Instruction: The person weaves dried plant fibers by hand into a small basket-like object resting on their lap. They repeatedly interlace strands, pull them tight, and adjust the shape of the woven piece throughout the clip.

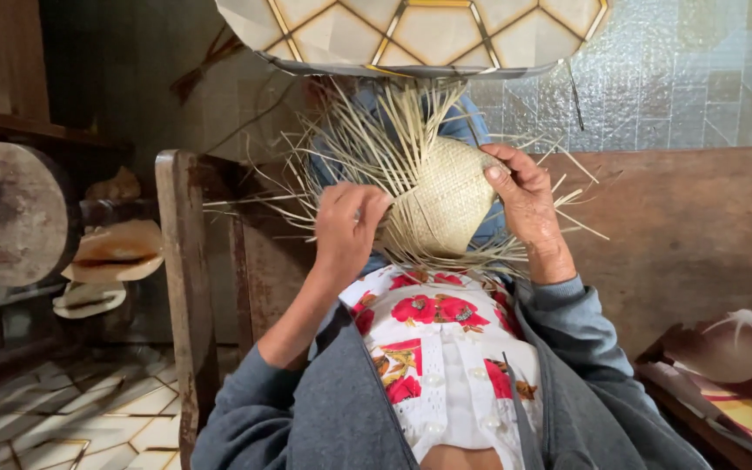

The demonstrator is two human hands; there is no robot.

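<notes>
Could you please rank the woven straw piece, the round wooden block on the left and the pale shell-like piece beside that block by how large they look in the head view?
1. Round wooden block
2. Woven straw piece, loose strands excluded; close to the block, so this order is unsure
3. Pale shell-like piece

The things lie at different distances, so true sizes may differ.

item: half-woven straw hat (442, 202)
colour: pale straw
state: crown woven, loose strands left fanned outward
pose: tilted
place: held above the lap
</notes>
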